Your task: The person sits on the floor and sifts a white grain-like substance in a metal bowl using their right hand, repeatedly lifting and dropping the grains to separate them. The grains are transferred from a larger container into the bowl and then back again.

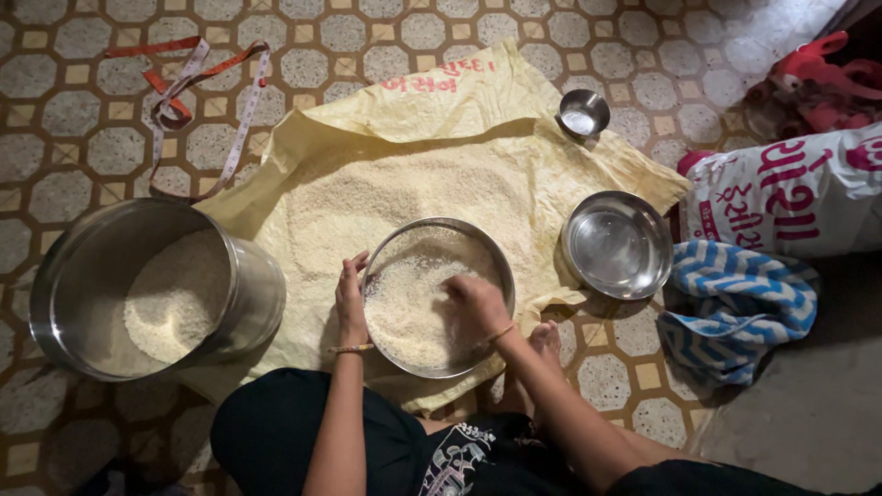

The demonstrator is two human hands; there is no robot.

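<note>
From the head camera, a person sits on a patterned tile floor point(83, 119) with a yellow sheet point(478, 147) spread out in front of them. A thin layer of pale grain point(367, 197) covers the middle of the sheet.

A wide steel plate point(439, 296) sits on the near part of the sheet, just in front of the person's knees, and holds a heap of the same grain. The left hand point(350, 296) grips the plate's left rim, fingers curled over the edge and thumb outside. The right hand point(478, 301) lies inside the plate on the grain, fingers bent loosely downward and touching it; whether it has any grain pinched between the fingers cannot be told. Each wrist wears a thin band. A bare foot point(548, 342) shows just beside the plate's right edge.

To the left, partly on the sheet's edge, stands a big steel drum point(152, 289) part-filled with grain. To the right of the plate, an empty steel bowl point(617, 244) rests on the sheet's corner, and a small steel cup point(583, 113) stands further off near the sheet's far edge. A measuring tape point(197, 96) with an orange ribbon lies on the floor at the upper left. On the right lie a blue and white striped cloth point(740, 303) and a white printed sack point(790, 193), with something red point(818, 78) behind it.
</note>
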